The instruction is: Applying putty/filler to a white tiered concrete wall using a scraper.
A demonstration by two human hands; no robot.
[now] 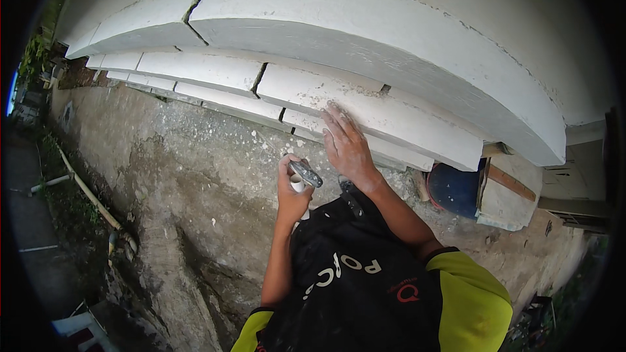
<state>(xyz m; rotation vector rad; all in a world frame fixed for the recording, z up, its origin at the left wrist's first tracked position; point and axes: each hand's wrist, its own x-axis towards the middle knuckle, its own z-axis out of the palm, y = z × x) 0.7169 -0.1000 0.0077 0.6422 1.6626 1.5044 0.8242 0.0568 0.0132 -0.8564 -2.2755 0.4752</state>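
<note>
Scraper blade (306,173) partly hidden in the fisted left hand (291,189), handle unseen. Right hand (347,145), at 1 o'clock of it, is laid flat, fingers spread, on white moulding (365,107).

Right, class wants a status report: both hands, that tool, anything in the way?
Left hand gripping a small putty knife. Right hand flat on the white stepped moulding, by a cracked joint. Nothing blocking the moulding.
</note>
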